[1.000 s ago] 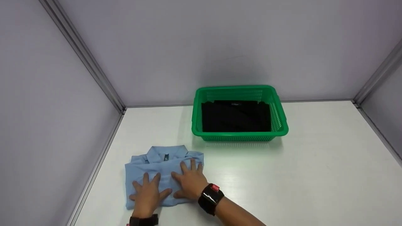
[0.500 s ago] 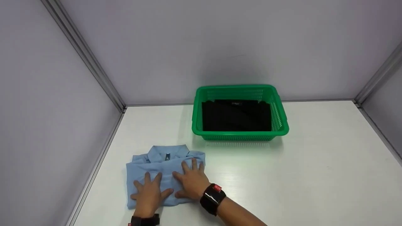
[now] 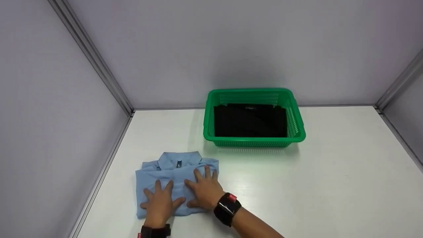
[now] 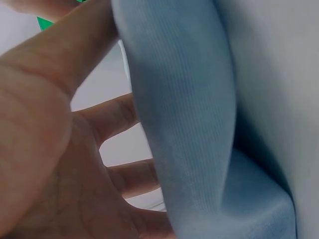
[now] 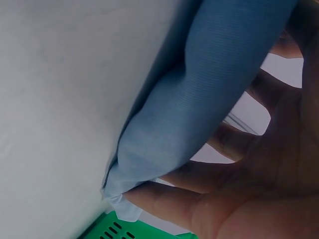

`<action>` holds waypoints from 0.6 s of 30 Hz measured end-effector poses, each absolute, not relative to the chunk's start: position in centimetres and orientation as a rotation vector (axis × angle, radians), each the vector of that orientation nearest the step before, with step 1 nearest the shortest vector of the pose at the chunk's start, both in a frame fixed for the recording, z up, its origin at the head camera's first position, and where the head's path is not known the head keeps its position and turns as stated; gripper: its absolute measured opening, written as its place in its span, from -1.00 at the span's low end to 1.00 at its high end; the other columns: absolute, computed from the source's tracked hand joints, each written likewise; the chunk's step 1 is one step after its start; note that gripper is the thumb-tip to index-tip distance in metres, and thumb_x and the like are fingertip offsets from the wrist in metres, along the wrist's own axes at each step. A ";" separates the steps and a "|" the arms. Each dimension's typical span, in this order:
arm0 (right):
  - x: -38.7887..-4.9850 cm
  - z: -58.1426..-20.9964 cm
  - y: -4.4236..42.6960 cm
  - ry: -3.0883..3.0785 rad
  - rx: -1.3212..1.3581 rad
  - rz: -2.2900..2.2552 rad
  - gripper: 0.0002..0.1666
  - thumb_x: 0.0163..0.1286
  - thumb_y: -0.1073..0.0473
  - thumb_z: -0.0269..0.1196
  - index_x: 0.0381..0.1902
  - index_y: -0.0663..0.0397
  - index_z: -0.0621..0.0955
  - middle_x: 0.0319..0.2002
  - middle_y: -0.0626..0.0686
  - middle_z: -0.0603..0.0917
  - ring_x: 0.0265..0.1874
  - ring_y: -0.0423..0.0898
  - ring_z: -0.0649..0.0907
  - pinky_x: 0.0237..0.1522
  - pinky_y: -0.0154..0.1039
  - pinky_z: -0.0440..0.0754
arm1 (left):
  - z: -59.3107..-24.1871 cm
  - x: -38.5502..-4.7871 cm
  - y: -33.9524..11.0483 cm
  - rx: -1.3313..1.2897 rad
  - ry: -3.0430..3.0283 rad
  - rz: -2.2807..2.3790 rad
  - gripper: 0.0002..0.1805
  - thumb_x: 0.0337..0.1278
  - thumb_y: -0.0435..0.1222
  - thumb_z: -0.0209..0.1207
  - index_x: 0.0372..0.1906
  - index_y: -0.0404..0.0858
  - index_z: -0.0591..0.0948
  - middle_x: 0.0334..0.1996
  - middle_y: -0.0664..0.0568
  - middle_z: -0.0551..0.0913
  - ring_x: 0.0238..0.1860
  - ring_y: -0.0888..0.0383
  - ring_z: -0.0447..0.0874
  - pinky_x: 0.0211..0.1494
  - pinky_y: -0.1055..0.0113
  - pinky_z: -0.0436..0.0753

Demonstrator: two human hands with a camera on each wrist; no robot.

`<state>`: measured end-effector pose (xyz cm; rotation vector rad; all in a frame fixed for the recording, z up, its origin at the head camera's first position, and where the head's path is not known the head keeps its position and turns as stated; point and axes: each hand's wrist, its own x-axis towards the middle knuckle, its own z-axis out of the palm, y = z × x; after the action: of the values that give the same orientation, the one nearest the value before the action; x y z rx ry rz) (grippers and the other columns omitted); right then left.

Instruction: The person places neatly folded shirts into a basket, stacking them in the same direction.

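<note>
A light blue collared shirt (image 3: 178, 177) lies folded on the table's left part, collar toward the back, a dark label inside the collar. On its front left half rests my left hand (image 3: 159, 203), fingers spread. My right hand (image 3: 206, 191), also spread, presses on the right half. In the left wrist view the shirt's folded edge (image 4: 184, 109) stands beside the left hand (image 4: 75, 149). The right wrist view has the rounded blue fold (image 5: 199, 99) next to the right hand (image 5: 239, 174), its fingertips touching the cloth or hidden behind it.
Behind and to the right of the shirt stands a green basket (image 3: 254, 139) with folded black cloth (image 3: 250, 121) in it. Grey walls (image 3: 248, 49) border the white table (image 3: 314, 185) at the back, left and right.
The whole head view has shifted slightly, so the shirt and hands appear a little further right. Both hands keep their places on the shirt.
</note>
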<state>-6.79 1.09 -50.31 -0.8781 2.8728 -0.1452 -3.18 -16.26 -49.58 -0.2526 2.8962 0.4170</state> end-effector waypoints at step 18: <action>-6.5 -50.4 2.1 2.884 -0.889 -0.155 -0.08 0.23 -0.53 0.38 0.50 -0.46 0.50 0.53 0.17 0.43 0.51 0.48 0.38 0.40 0.43 0.46 | -49.5 -2.7 -15.2 -0.239 2.931 0.376 -0.10 0.08 0.18 0.48 0.44 -0.24 0.55 0.47 -0.57 0.30 0.35 -0.92 0.09 -0.04 -0.82 0.35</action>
<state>-6.54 2.07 -50.37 -0.8885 2.8836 -0.1554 -2.70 -15.20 -49.46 -0.2386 2.9305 0.3765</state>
